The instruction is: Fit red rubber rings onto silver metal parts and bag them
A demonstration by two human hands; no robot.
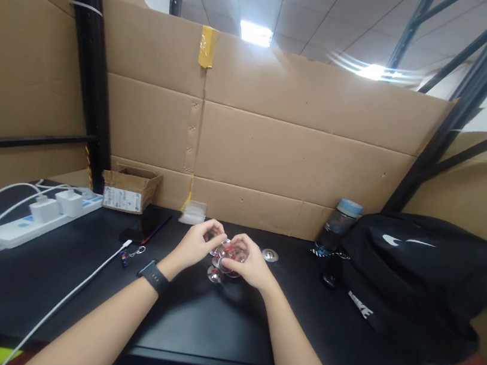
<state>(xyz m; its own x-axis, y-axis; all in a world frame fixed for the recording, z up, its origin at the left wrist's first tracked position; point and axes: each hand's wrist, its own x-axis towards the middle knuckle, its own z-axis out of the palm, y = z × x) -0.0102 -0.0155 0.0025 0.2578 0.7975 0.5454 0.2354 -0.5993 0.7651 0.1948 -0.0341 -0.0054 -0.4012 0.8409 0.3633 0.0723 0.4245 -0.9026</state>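
Observation:
Small shiny round metal discs with some red on them (214, 274) are gathered in a cluster near the middle of the black table. My left hand (198, 244), a dark watch on its wrist, is curled at the cluster's left side, thumb and fingers closed at a disc's edge. From the right, my right hand (252, 263) pinches a silver disc among the pieces, with the thumb in front. The fingers partly cover the discs, so their exact kind is unclear. A single silver disc (270, 255) lies flat to the right, apart from both hands.
To the left are a white power strip (45, 221) with plugs, a white cable (79, 286), a keyring (138, 250), a dark phone (146, 226) and a small cardboard box (130, 189). A bottle (335, 227) and a black bag (411, 278) stand right. Cardboard (274, 156) walls the back.

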